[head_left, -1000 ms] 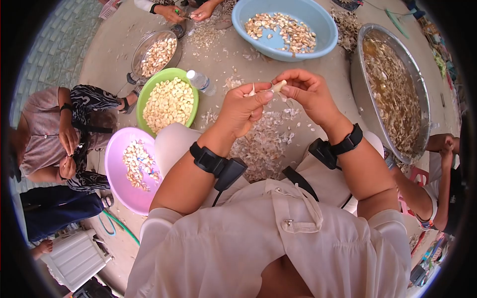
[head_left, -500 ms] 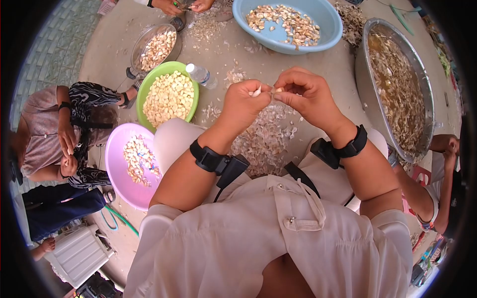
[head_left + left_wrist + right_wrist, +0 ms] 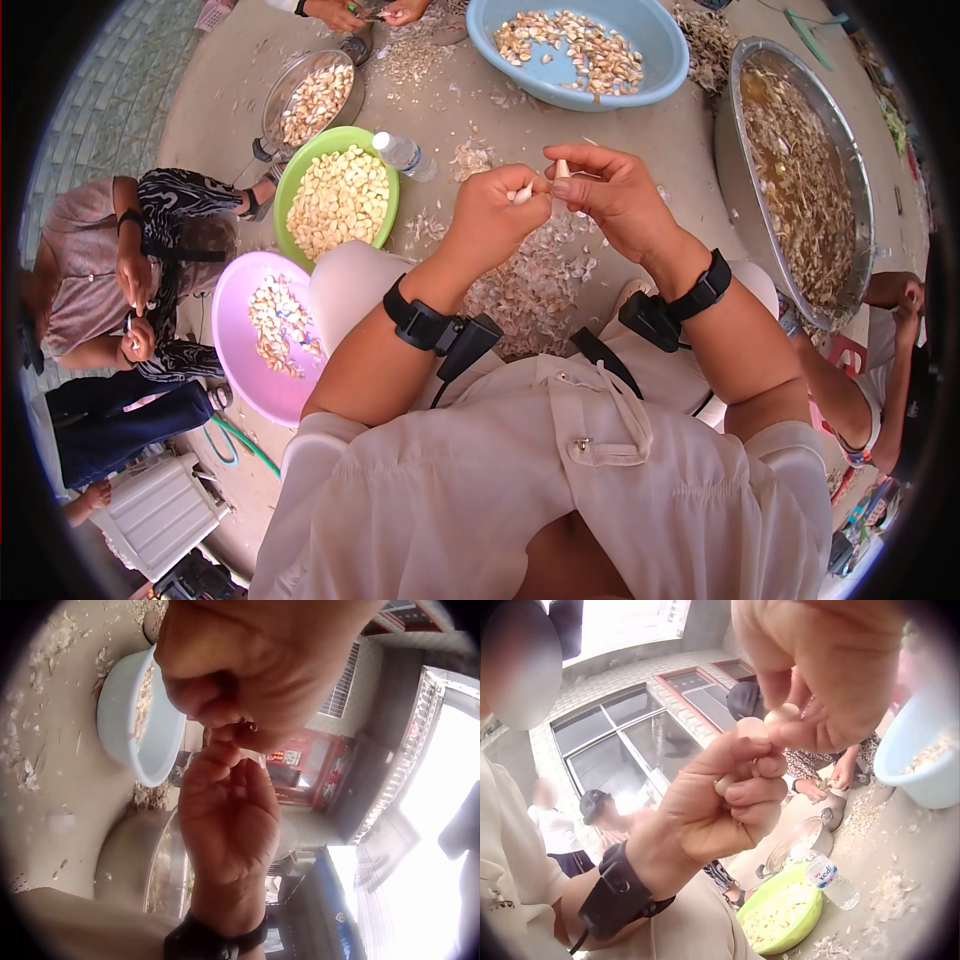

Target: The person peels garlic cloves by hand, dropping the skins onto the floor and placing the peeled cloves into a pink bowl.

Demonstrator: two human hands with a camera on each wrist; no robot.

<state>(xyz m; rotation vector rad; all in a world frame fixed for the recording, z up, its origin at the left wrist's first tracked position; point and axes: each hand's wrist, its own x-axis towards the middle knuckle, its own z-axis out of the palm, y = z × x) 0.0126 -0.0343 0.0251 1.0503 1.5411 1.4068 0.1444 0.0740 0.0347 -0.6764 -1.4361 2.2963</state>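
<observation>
Over a heap of papery garlic skins (image 3: 535, 285), both hands meet at the fingertips. My right hand (image 3: 625, 200) pinches a pale garlic clove (image 3: 562, 169) between thumb and fingers, its tip pointing away from me. Close beside it, my left hand (image 3: 497, 220) has its fingers curled, and a white garlic clove (image 3: 522, 193) shows at its thumb side. In the right wrist view, a clove (image 3: 720, 786) sits tucked in the left hand (image 3: 697, 802), while its thumb and forefinger reach the clove (image 3: 782, 714) in the right fingers.
A green basin (image 3: 282, 215) of peeled cloves, a pink basin (image 3: 235, 330) and a blue basin (image 3: 560, 95) of unpeeled ones stand around me. At right is a metal tub (image 3: 735, 170) of skins in water. A plastic bottle (image 3: 405, 155) stands by the green basin. Other people sit nearby.
The clove in the right fingers lay sideways between the hands, was then mostly covered, and now points away from me. My left fingers have curled in further.
</observation>
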